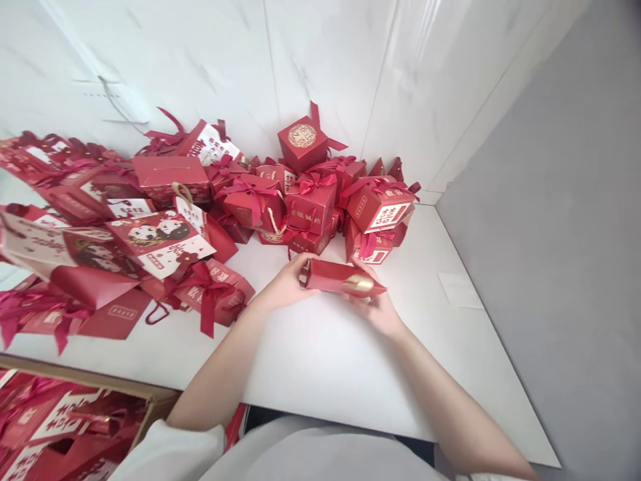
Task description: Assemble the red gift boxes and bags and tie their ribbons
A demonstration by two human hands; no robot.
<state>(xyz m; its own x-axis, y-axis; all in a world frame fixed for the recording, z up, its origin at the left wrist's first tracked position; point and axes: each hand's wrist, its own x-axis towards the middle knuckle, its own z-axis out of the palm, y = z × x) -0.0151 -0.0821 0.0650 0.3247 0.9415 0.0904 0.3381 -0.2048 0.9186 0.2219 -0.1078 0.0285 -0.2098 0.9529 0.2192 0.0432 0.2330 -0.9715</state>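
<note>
Carton: a red carton point(334, 276), long and narrow, was held just above the white table point(350, 381) near its middle, with a gold patch point(359, 284) at its right end.
Left hand: the left hand point(286, 284) had its fingers curled round the carton's left end.
Right hand: the right hand point(379, 308) was cupped under the right end and closed on it from below.
Done: ribboned boxes point(311, 199) were heaped along the table's back edge, squared up with bows tied, and looked finished.
Left: the held carton bore no ribbon and seemed not yet squared up. Printed bags point(160, 239) lay at the left edge, and a cardboard box point(75, 417) below the near left corner held more red pieces.
</note>
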